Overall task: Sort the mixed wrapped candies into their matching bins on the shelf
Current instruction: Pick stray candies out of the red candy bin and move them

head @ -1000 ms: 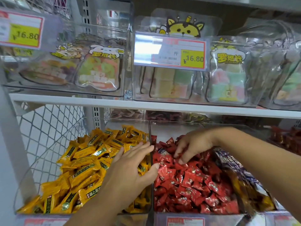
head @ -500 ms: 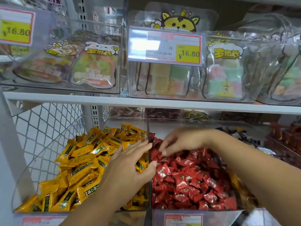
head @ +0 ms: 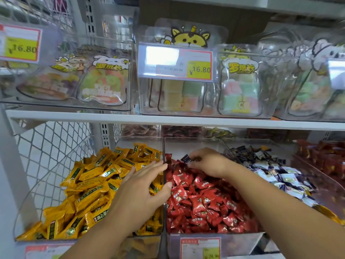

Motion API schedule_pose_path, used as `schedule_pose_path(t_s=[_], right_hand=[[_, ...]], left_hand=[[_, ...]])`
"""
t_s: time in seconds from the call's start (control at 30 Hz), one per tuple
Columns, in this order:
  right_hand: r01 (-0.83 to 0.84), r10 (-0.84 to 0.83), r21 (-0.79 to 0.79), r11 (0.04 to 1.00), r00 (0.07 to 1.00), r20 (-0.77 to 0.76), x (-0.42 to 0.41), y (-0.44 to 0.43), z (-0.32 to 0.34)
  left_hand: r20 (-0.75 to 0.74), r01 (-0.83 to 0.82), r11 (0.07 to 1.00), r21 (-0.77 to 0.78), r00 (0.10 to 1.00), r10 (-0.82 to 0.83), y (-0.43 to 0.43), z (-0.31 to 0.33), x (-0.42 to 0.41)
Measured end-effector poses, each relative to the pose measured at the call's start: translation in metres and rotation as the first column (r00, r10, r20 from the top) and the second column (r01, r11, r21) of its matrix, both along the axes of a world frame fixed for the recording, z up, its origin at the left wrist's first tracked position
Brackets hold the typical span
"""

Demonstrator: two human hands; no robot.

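Note:
Three clear bins sit side by side on the lower shelf. The left bin holds yellow wrapped candies, the middle bin red wrapped candies, the right bin dark blue and white candies. My left hand lies flat with straight fingers on the yellow candies, its thumb over the divider between the yellow and red bins. My right hand hovers over the back of the red pile and pinches a dark blue wrapped candy in its fingertips.
An upper shelf just above the bins carries clear boxes of pastel sweets with price tags. A white wire mesh panel closes off the left side. More red packets lie at the far right.
My right hand dug in the red pile, then rose toward the back with a dark blue candy pinched in its fingers. My left hand stayed on the yellow candies.

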State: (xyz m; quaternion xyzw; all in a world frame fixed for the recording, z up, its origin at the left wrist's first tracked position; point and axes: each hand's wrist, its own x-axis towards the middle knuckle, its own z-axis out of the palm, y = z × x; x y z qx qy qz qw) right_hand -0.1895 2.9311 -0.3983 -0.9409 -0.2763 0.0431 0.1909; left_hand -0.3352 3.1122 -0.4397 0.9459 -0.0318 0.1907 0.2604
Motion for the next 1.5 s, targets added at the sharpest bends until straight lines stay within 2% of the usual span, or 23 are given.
schedule_pose_path(t_s=[0.1,0.17,0.2,0.23,0.33,0.37,0.43,0.5,0.57,0.63,0.67,0.7,0.8,0.9,0.97,1.0,1.07,1.1,1.13,1.23,1.33,1.4,1.5], right_hand=[[0.111,-0.128,0.192,0.975,0.989,0.074,-0.015,-0.031,0.012],[0.240,-0.317,0.388,0.890,0.937,0.148,-0.021,-0.057,0.019],[0.294,-0.398,0.427,0.855,0.900,0.177,-0.023,-0.072,0.023],[0.345,-0.456,0.399,0.849,0.861,0.225,-0.021,-0.089,0.024],[0.488,-0.519,0.177,0.854,0.787,0.334,-0.025,-0.124,0.027],[0.483,-0.498,0.139,0.864,0.787,0.363,-0.026,-0.128,0.026],[0.352,-0.358,0.088,0.932,0.851,0.383,-0.031,-0.116,0.028],[0.144,-0.136,-0.014,0.990,0.959,0.250,-0.037,-0.085,0.037],[0.016,-0.010,-0.263,0.965,1.000,0.023,-0.034,-0.053,0.038],[-0.032,-0.016,-0.532,0.846,0.996,-0.087,-0.023,-0.026,0.024],[-0.044,-0.043,-0.609,0.792,0.991,-0.129,-0.017,-0.016,0.013],[-0.048,-0.080,-0.625,0.779,0.981,-0.175,-0.009,-0.007,0.002],[-0.009,-0.133,-0.461,0.887,0.952,-0.275,0.007,0.002,-0.020],[-0.044,-0.011,-0.220,0.975,0.969,-0.246,0.006,0.005,-0.017],[-0.097,0.075,-0.082,0.992,0.967,-0.242,0.000,0.010,-0.004],[-0.124,0.114,-0.017,0.992,0.951,-0.288,-0.002,0.013,0.005],[-0.153,0.189,0.114,0.982,0.854,-0.485,-0.004,0.011,0.026],[-0.143,0.206,0.156,0.977,0.813,-0.545,-0.002,0.006,0.037],[-0.120,0.194,0.167,0.979,0.811,-0.552,0.001,0.000,0.046],[-0.028,0.049,0.053,0.998,0.894,-0.446,0.015,-0.019,0.059],[0.008,-0.080,-0.165,0.986,0.896,-0.436,0.022,-0.027,0.052],[-0.029,-0.125,-0.339,0.940,0.897,-0.424,0.020,-0.023,0.043],[-0.096,-0.083,-0.608,0.788,0.962,-0.259,0.016,-0.013,0.031]], left_hand=[[0.015,-0.018,0.998,0.057,1.000,0.018,0.000,0.001,-0.001],[0.027,-0.034,0.993,0.114,0.999,0.031,0.000,0.003,-0.002],[0.028,-0.043,0.989,0.142,0.999,0.040,0.001,0.004,-0.002],[0.027,-0.048,0.985,0.164,0.999,0.044,0.001,0.006,-0.003],[0.029,-0.048,0.979,0.196,0.999,0.044,0.000,0.010,-0.004],[0.029,-0.044,0.978,0.204,0.999,0.039,-0.001,0.010,-0.004],[0.032,-0.036,0.978,0.205,0.999,0.030,-0.003,0.009,-0.003],[0.029,-0.033,0.980,0.194,0.999,0.028,-0.005,0.008,-0.003],[0.019,-0.030,0.978,0.206,0.999,0.026,-0.004,0.007,-0.004],[0.013,-0.025,0.978,0.207,1.000,0.023,-0.003,0.006,-0.004],[0.013,-0.023,0.978,0.206,1.000,0.021,-0.003,0.006,-0.003],[0.014,-0.020,0.978,0.207,1.000,0.017,-0.003,0.005,-0.003],[0.012,-0.002,0.984,0.176,1.000,0.000,-0.003,0.004,-0.001],[0.024,0.006,0.987,0.158,1.000,-0.010,-0.003,0.004,0.000],[0.036,0.005,0.988,0.152,0.999,-0.011,-0.002,0.004,0.001],[0.041,0.005,0.989,0.150,0.999,-0.011,-0.002,0.003,0.001],[0.044,0.006,0.990,0.142,0.999,-0.012,-0.001,0.002,0.002],[0.044,0.008,0.991,0.135,0.999,-0.014,0.000,0.001,0.002],[0.044,0.009,0.992,0.129,0.999,-0.014,0.000,0.001,0.002],[0.035,0.003,0.989,0.145,0.999,-0.008,-0.001,0.001,0.001],[0.029,0.006,0.987,0.159,1.000,-0.011,0.000,0.001,0.002],[0.028,0.011,0.989,0.146,1.000,-0.015,-0.001,0.001,0.002],[0.024,0.002,0.987,0.161,1.000,-0.006,-0.001,0.001,0.001]])
